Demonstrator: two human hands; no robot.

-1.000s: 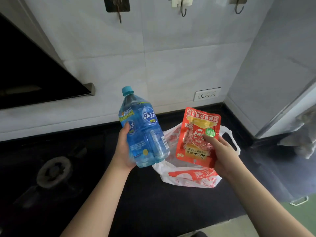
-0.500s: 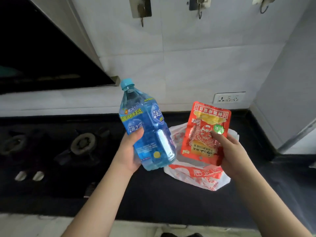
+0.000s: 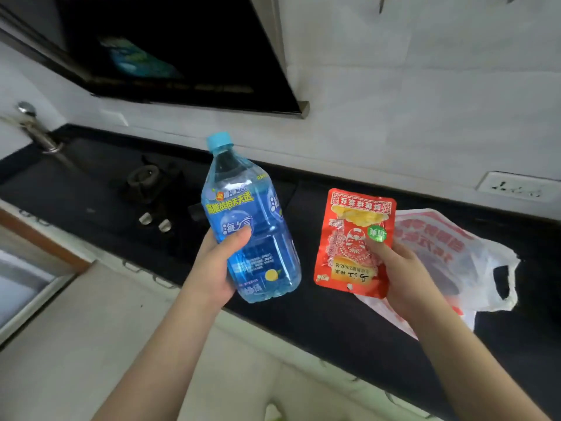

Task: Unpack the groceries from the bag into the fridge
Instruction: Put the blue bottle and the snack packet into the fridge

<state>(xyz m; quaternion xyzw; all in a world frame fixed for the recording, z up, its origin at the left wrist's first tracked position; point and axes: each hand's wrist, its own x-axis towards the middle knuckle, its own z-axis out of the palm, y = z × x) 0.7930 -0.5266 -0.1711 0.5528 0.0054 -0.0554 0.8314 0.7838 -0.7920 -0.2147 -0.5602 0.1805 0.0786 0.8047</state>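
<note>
One blue bottle (image 3: 251, 226), cap on, yellow label print partly legible as "天天送", gripped round its body by the left hand (image 3: 216, 265); one red snack pouch (image 3: 353, 242), held upside down, print inverted, "200" legible, pinched by the right hand (image 3: 402, 276); one plastic bag (image 3: 473, 256), red-printed, lying on the black counter (image 3: 328, 323) at right.

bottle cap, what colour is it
Light blue, on the bottle cap; the head view shows it clearly.

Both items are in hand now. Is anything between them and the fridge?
Cannot tell: no fridge shows in this view. The left hand grips the blue bottle, the right hand the red packet, both held over the counter, with open air around them.
</note>
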